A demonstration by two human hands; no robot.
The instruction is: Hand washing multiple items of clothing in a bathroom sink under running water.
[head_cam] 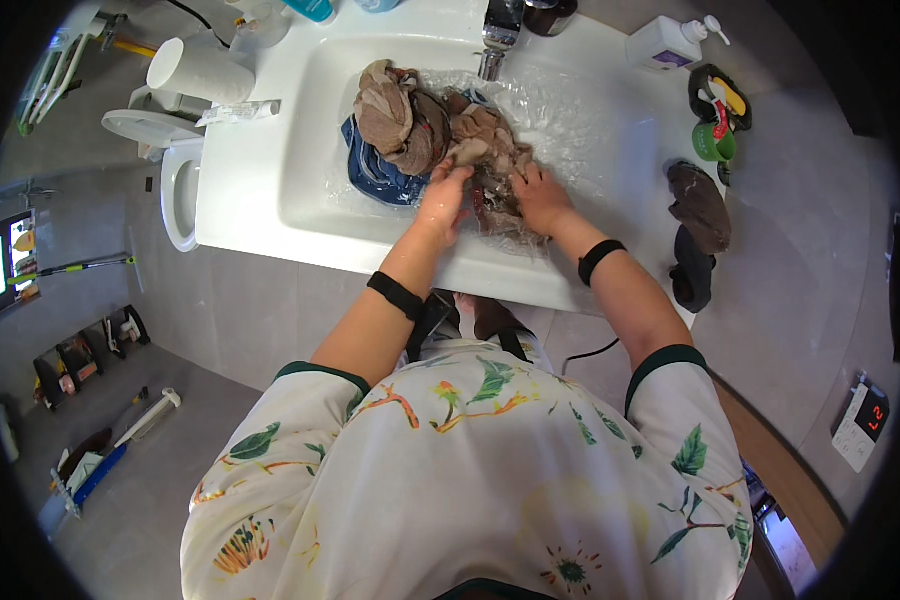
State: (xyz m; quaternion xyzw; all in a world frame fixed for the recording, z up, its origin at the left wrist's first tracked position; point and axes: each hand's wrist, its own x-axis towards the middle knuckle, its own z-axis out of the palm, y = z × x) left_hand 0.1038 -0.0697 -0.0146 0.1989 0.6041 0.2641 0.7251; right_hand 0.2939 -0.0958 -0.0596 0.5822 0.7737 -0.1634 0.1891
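A wet brown cloth (486, 142) lies partly in the water of a white washbasin (300, 150). My left hand (445, 196) grips its near left edge between thumb and fingers. My right hand (541, 196) rests on the cloth's right side, fingers bent over it; whether they close on the fabric cannot be told. Left of my hands, a bunched brown checked cloth (386, 116) sits on a blue fabric item (379, 176). Beyond the cloths, the chrome faucet (493, 52) stands over splashing water.
On the basin's right ledge lie dark socks (697, 206), a green cup (712, 142) and a white pump bottle (664, 43). A white tube (238, 112) and a white paper roll (202, 71) are at the left. A toilet (180, 195) stands beyond the left edge.
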